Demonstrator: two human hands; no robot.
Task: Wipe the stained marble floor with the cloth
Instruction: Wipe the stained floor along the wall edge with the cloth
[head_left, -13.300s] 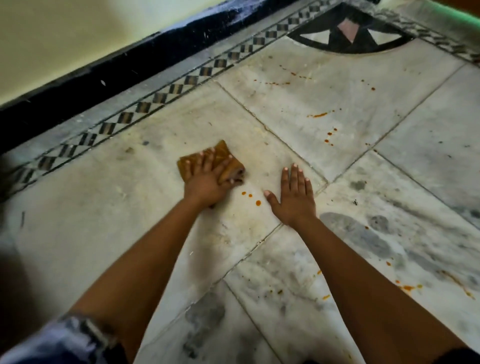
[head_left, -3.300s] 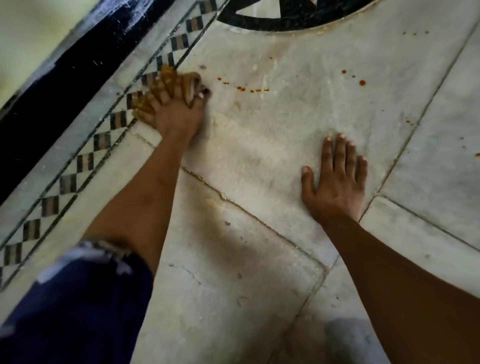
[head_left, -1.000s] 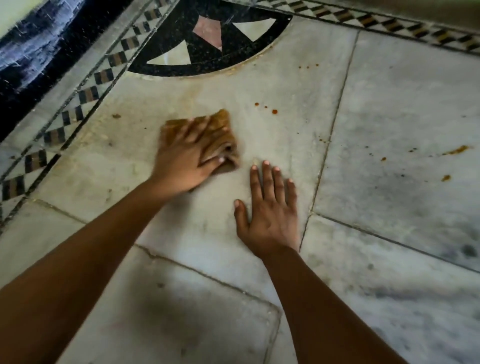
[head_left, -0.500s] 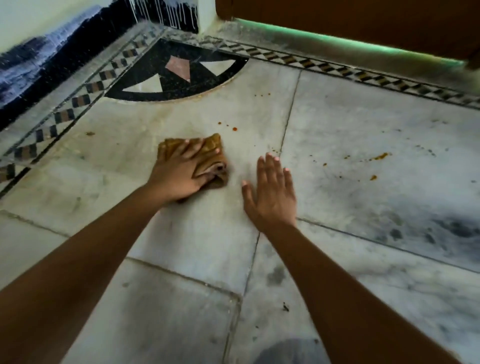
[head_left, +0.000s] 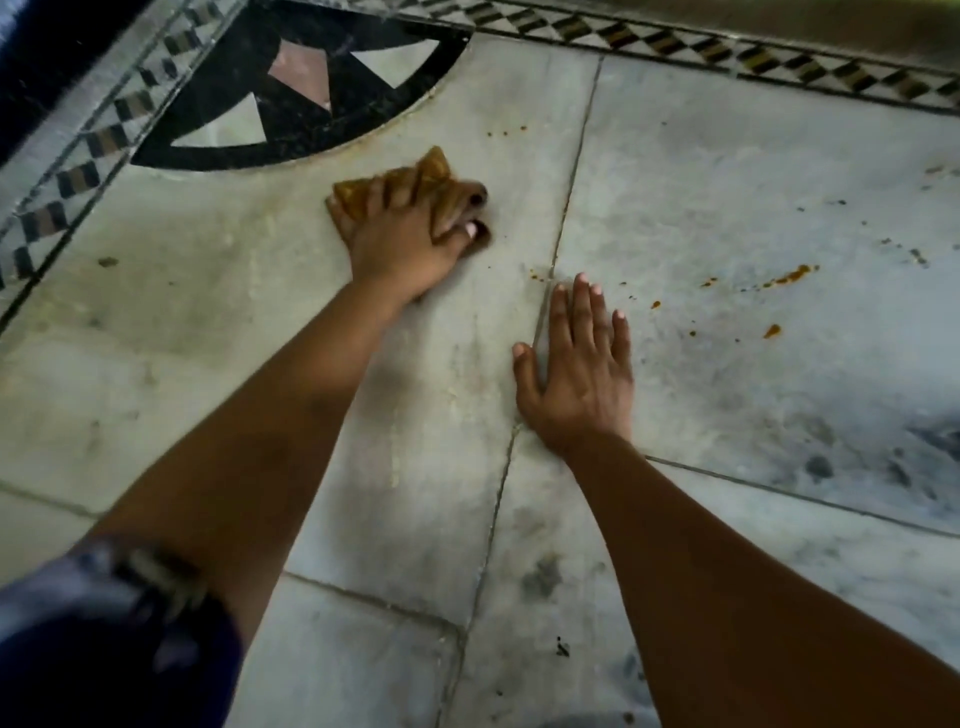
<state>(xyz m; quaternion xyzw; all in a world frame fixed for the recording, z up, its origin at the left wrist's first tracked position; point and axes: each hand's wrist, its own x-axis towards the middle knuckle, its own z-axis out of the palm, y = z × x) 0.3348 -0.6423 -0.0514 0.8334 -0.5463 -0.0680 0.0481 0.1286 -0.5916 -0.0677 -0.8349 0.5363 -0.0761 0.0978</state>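
Marble floor (head_left: 727, 182): pale grey-white slabs with dark veining, crossed by thin seams; one seam (head_left: 566, 208) runs away from the person between the two hands.
Checkered border (head_left: 675, 44): a band of dark and light diamonds along the far edge and the left edge.
Corner inlay (head_left: 311, 135): a black quarter-circle with pale and pink triangles, at far left.
Sleeve (head_left: 104, 649): dark blue, on the left arm, at the bottom left.
Right hand (head_left: 576, 374): grip released, palm down on the floor, fingers straight and close together, lying across the seam.
Left hand (head_left: 405, 239): grip grasping the cloth, fingers spread on top, thumb tucked against its bunched right end.
Cloth (head_left: 434, 166): brown-yellow, crumpled, on the slab just near of the inlay; long axis left to right under the fingers, one corner pointing away toward the inlay.
Stains (head_left: 789, 274): orange spots and a streak right of the right hand, with a few specks beyond the cloth.
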